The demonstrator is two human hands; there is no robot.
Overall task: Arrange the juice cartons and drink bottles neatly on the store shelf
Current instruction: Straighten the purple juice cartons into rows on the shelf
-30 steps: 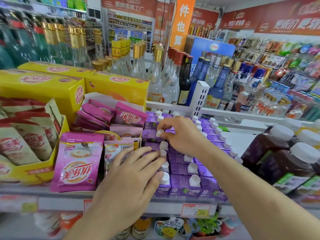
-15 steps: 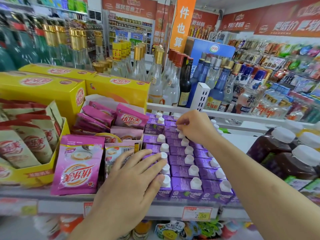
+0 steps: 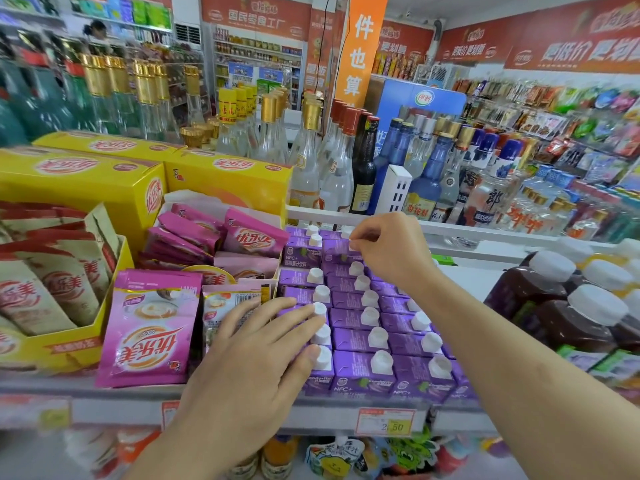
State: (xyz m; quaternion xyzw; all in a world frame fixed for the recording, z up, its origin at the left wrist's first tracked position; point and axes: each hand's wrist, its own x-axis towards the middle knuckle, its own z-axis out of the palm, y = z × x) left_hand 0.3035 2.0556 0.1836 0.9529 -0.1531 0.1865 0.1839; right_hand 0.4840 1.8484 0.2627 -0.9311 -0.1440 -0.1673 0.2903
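Grip state: the right hand [image 3: 388,249], at centre frame, is curled, its fingertips pinching at the top of a rear purple juice carton [image 3: 341,249], apparently to square it with its row. The left hand [image 3: 249,358], at lower centre, is laid flat with fingers spread against the left column of the juice cartons [image 3: 367,327], judged to brace the block. The cartons are ranked at the shelf [image 3: 311,415] front; dark drink bottles [image 3: 554,306] are stood at right, pink sachets [image 3: 149,327] at left.

Purple white-capped juice cartons [image 3: 360,368] upright, 3 rows, on shelf [image 3: 311,415].
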